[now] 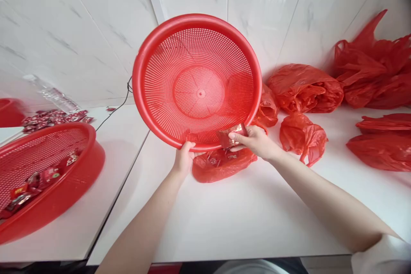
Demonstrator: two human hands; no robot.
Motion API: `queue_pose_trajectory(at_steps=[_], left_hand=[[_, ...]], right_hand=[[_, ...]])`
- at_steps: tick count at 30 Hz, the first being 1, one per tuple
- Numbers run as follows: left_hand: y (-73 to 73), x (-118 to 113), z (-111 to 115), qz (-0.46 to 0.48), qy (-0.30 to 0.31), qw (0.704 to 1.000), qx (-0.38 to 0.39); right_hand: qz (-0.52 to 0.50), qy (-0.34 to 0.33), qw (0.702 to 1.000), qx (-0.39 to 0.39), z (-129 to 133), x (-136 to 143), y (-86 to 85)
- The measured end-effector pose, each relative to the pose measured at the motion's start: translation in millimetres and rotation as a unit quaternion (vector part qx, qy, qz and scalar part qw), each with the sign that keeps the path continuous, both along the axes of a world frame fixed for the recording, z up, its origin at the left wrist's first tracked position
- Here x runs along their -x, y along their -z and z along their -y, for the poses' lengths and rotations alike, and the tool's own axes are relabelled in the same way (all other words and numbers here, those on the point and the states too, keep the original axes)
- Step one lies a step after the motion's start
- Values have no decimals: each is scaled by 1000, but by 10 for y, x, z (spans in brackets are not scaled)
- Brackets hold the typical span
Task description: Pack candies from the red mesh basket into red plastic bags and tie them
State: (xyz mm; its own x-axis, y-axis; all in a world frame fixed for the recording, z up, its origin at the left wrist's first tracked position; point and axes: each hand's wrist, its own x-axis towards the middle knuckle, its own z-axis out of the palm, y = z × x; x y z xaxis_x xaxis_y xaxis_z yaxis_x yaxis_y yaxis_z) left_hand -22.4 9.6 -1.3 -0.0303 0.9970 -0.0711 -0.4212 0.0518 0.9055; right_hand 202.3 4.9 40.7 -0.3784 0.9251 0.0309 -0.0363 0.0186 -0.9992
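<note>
A large red plastic mesh basket (199, 51) is tilted on its side in the middle, its open mouth facing me. My left hand (184, 158) grips its lower rim, thumb over the edge. In my right hand (255, 139), at the lower right rim, is a small shiny reddish packet (229, 135), pinched between thumb and fingers. Just below the rim lies a red plastic bag (221, 171) with small wrapped items showing inside. The basket's bottom and mesh sides show no items in them.
At the left stands another red mesh basket (73, 180) holding several packets. Behind it are a pile of small red packets (48, 120), a clear plastic container (59, 96) and a black cable (115, 109). Red plastic bags (305, 87) line the right side by the tiled wall.
</note>
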Motion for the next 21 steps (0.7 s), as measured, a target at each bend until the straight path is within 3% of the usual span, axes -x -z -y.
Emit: queue_pose_trajectory(at_steps=[4, 12, 21], left_hand=[[-54, 52, -39, 20, -22, 1000, 1], [-55, 83, -54, 51, -11, 998, -18], [-90, 104, -65, 25, -15, 999, -29]], right_hand=[[-102, 11, 991, 85, -39, -19, 33], [-93, 0, 989, 116, -68, -17, 137], [-73, -32, 990, 118, -65, -17, 130]])
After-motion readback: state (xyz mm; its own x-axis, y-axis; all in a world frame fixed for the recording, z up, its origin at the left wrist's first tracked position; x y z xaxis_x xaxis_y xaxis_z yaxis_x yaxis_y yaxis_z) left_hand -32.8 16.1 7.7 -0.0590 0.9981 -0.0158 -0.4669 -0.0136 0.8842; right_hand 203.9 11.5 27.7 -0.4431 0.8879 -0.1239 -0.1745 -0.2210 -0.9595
